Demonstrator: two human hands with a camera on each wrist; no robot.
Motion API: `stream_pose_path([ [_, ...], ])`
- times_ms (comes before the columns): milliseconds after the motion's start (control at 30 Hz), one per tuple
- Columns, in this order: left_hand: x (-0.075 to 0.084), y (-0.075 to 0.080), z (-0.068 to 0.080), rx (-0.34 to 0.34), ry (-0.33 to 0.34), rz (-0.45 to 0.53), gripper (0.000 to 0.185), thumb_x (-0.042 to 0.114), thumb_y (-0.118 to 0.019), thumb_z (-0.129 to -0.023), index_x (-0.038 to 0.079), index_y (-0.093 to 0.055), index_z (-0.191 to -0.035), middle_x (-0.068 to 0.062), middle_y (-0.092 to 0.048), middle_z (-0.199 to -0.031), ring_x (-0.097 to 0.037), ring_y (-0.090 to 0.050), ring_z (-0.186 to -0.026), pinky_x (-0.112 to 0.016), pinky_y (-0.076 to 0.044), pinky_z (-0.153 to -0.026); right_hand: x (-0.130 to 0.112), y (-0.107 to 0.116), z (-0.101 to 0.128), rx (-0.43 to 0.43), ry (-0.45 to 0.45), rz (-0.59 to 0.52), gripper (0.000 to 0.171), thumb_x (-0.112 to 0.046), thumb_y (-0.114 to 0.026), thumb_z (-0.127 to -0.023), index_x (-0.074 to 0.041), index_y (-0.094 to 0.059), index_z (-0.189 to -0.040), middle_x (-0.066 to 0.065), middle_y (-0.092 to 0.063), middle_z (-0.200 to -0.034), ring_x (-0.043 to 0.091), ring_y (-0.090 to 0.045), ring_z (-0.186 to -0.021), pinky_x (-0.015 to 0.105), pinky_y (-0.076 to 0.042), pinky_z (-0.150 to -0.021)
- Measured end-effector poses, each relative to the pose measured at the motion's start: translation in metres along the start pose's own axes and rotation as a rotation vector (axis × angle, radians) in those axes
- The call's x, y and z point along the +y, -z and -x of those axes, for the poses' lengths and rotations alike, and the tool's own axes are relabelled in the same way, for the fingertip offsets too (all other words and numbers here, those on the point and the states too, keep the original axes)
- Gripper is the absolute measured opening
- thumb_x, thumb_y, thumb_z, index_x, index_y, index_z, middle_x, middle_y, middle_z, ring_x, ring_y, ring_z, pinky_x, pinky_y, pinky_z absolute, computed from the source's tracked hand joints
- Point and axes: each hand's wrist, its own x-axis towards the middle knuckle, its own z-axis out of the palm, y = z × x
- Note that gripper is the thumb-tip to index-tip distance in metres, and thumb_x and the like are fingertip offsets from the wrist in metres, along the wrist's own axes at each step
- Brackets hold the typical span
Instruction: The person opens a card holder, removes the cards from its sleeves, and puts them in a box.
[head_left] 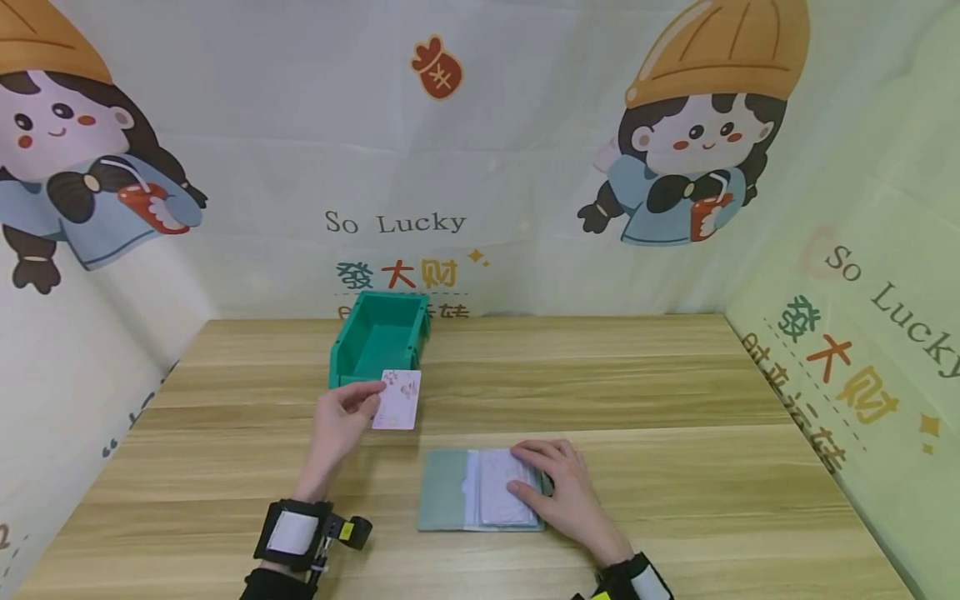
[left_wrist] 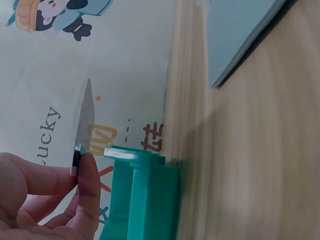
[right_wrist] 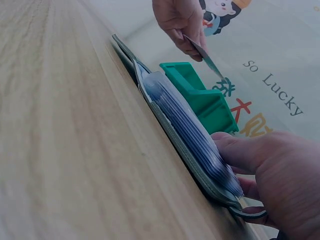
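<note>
The left hand (head_left: 339, 423) has thumb and fingers pinched on a card (head_left: 399, 404), gripping it by its left edge near the far corner. The card is in the air, just in front of a green bin (head_left: 382, 329). Its long axis runs near to far, the far end leaning slightly right; its pale, pink-printed face looks toward the person.

Nearer and to the right, a card holder (head_left: 444, 490) lies open on the counter (head_left: 637, 383), its spine running near to far. Its plain green cover is spread to the left and its stack of clear sleeves (head_left: 497, 487) sits to the right, their long axis also near to far. The right hand (head_left: 564, 492) curls over the right side of that stack, gripping it at the edge. The bin's long axis runs near to far, its near end angled a little left.
</note>
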Motion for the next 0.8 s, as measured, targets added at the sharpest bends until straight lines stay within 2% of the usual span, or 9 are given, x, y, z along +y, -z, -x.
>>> stream_pose_path([
  [67, 0.002, 0.003, -0.008, 0.012, 0.008, 0.009, 0.027, -0.001, -0.055, -0.098, -0.007, -0.067, -0.121, -0.026, -0.065, -0.128, -0.021, -0.057, -0.097, -0.013, -0.045, -0.071, 0.000, 0.000, 0.000, 0.006, 0.003, 0.000, 0.039, -0.027, -0.079, -0.085, -0.015, -0.073, -0.122, -0.001, -0.069, -0.127, 0.017, -0.052, -0.112, 0.040, -0.037, -0.093],
  [200, 0.003, 0.005, -0.023, 0.047, 0.052, 0.016, 0.032, -0.001, -0.052, -0.098, -0.006, -0.064, -0.127, -0.027, -0.062, -0.132, -0.027, -0.054, -0.109, -0.016, -0.041, -0.078, 0.001, -0.001, 0.000, 0.018, 0.022, 0.013, 0.040, -0.026, -0.079, -0.085, -0.015, -0.073, -0.122, 0.000, -0.069, -0.127, 0.017, -0.053, -0.113, 0.040, -0.037, -0.093],
  [300, 0.004, 0.004, -0.034, 0.061, 0.096, 0.022, 0.035, 0.000, -0.050, -0.099, -0.004, -0.060, -0.133, -0.026, -0.058, -0.137, -0.030, -0.049, -0.118, -0.023, -0.040, -0.087, 0.001, -0.001, 0.000, 0.023, 0.031, 0.022, 0.040, -0.027, -0.079, -0.085, -0.015, -0.073, -0.122, 0.000, -0.069, -0.127, 0.018, -0.053, -0.113, 0.040, -0.037, -0.093],
  [400, 0.004, 0.003, -0.044, 0.065, 0.121, 0.014, 0.037, 0.000, -0.046, -0.101, -0.003, -0.057, -0.137, -0.025, -0.054, -0.143, -0.032, -0.047, -0.120, -0.031, -0.041, -0.093, 0.002, -0.001, 0.000, 0.011, 0.019, 0.016, 0.040, -0.028, -0.078, -0.085, -0.016, -0.072, -0.123, -0.001, -0.069, -0.127, 0.017, -0.053, -0.113, 0.040, -0.037, -0.093],
  [533, 0.006, 0.001, -0.058, 0.077, 0.100, -0.064, 0.037, -0.002, -0.043, -0.101, -0.006, -0.059, -0.134, -0.027, -0.055, -0.139, -0.034, -0.048, -0.115, -0.039, -0.042, -0.096, 0.002, -0.001, -0.001, -0.012, -0.014, -0.004, 0.040, -0.030, -0.077, -0.086, -0.017, -0.072, -0.124, -0.002, -0.068, -0.128, 0.017, -0.052, -0.113, 0.041, -0.036, -0.095],
  [700, 0.004, -0.006, -0.072, 0.091, 0.042, -0.195, 0.037, -0.006, -0.042, -0.097, -0.010, -0.062, -0.128, -0.031, -0.062, -0.127, -0.034, -0.053, -0.104, -0.041, -0.045, -0.087, 0.002, 0.000, 0.000, -0.018, -0.022, -0.010, 0.040, -0.030, -0.077, -0.086, -0.017, -0.072, -0.124, -0.001, -0.068, -0.128, 0.017, -0.052, -0.113, 0.041, -0.036, -0.095],
  [800, 0.004, -0.012, -0.075, 0.071, 0.011, -0.264, 0.037, -0.006, -0.043, -0.095, -0.010, -0.063, -0.127, -0.031, -0.064, -0.126, -0.034, -0.058, -0.099, -0.038, -0.048, -0.079, 0.002, 0.001, 0.000, -0.011, -0.013, -0.010, 0.039, -0.029, -0.078, -0.086, -0.016, -0.072, -0.123, -0.001, -0.068, -0.127, 0.017, -0.052, -0.113, 0.041, -0.036, -0.094],
])
